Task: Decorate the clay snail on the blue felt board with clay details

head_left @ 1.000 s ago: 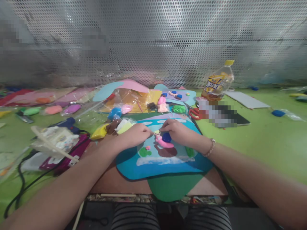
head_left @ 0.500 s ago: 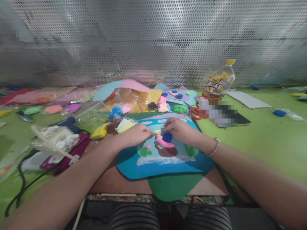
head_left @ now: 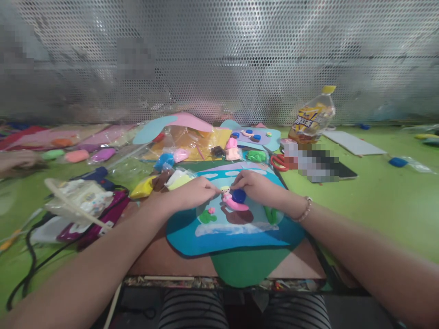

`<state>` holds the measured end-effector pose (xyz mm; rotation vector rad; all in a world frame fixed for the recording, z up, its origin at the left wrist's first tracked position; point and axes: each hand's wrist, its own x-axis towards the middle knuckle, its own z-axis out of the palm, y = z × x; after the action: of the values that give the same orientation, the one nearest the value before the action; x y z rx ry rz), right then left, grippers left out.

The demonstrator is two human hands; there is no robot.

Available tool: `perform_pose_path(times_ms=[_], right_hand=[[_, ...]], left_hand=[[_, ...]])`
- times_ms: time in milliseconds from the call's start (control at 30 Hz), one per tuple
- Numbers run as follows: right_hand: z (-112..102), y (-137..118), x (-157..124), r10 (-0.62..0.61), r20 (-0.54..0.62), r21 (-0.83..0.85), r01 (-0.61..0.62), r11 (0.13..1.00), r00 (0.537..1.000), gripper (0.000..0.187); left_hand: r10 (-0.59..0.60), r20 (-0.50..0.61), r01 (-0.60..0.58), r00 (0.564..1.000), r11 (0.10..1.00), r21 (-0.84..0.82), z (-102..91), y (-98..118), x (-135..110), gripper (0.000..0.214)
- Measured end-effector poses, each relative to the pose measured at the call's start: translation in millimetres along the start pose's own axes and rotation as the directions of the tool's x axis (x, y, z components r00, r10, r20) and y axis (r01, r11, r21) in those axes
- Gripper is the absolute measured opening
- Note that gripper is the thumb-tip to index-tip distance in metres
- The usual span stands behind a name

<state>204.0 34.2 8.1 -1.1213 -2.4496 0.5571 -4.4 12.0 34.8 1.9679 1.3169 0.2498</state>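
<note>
In the head view a small clay mermaid [head_left: 236, 206] lies on a blue foam sheet [head_left: 192, 244], with a yellow-topped head and a curved pink tail. My left hand [head_left: 200, 192], fingers bent together, has its fingertips at the left side of the head. From the other side my right hand [head_left: 252, 185] closes its thumb and finger at the head's right edge. A dark blue clay disc [head_left: 239, 196] sits beside the tail. Below it are a brown clay patch [head_left: 240, 217], a green clay plant [head_left: 208, 216] and a white clay strip [head_left: 236, 229].
Bagged clay, such as a yellow pack [head_left: 142, 188], lies behind my left arm. Red-handled scissors [head_left: 280, 162], a phone [head_left: 338, 164] and a tilted drink bottle [head_left: 312, 119] are at the back right. Another person's hand [head_left: 20, 162] is at the left edge. Cables [head_left: 29, 256] lie left.
Another person's hand has come in at the left edge, over the bagged clay there. My right hand has shifted very slightly at the mermaid's head; my left hand stays in place.
</note>
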Motion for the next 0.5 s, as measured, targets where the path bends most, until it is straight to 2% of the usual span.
perform_pose_path(times_ms=[167, 367, 500], right_hand=[[1, 1, 1, 0.001, 0.007, 0.020, -0.001, 1.000, 1.000, 0.048], [1, -5, 0, -0.051, -0.026, -0.048, 0.050, 0.998, 0.998, 0.054], [1, -11, -1, -0.104, -0.003, -0.123, 0.102, 0.987, 0.995, 0.054]], left_hand=[[0.012, -0.031, -0.010, 0.999, 0.998, 0.058, -0.3, 0, 0, 0.020], [0.051, -0.177, -0.020, 0.983, 0.985, 0.171, 1.4, -1, 3, 0.038], [0.125, -0.174, -0.082, 0.977, 0.968, 0.238, 6.0, -5, 5, 0.041]])
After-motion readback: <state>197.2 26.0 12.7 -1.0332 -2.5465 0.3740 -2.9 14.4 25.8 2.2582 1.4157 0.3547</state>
